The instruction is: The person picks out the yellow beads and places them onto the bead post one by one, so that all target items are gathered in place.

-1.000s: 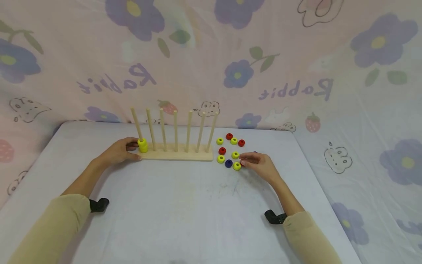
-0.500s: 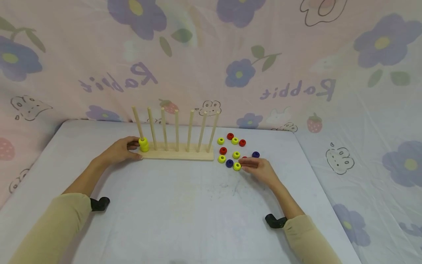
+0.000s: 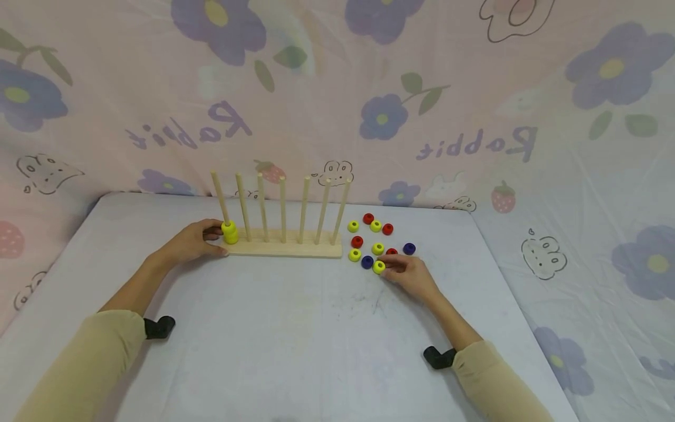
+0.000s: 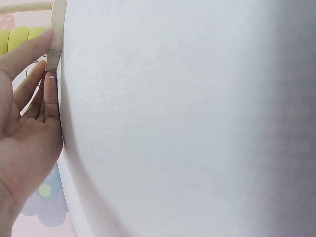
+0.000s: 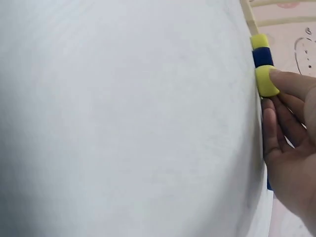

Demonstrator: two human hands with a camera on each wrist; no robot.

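Observation:
At the left end of a wooden peg rack [image 3: 285, 249], my left hand [image 3: 192, 240] holds the base with thumb in front and fingers behind. The left wrist view shows that thumb at the edge of the base [image 4: 57, 37]. Yellow beads [image 3: 229, 232] are stacked on the leftmost peg; the other pegs are bare. To the right of the rack, my right hand [image 3: 413, 276] pinches a yellow bead [image 3: 378, 267] at the near side of the loose beads. In the right wrist view the thumb presses on this yellow bead [image 5: 266, 81], beside a blue bead [image 5: 262, 57].
Loose beads lie around the right hand: a red bead [image 3: 357, 241], a dark blue bead [image 3: 409, 248], a yellow bead [image 3: 355, 255] and several more. The white-covered table [image 3: 295, 340] ends at a patterned cloth [image 3: 316, 105] behind.
My right hand has come down toward the near yellow bead, and its thumb and fingers have closed on it. The left hand stays at the rack's end.

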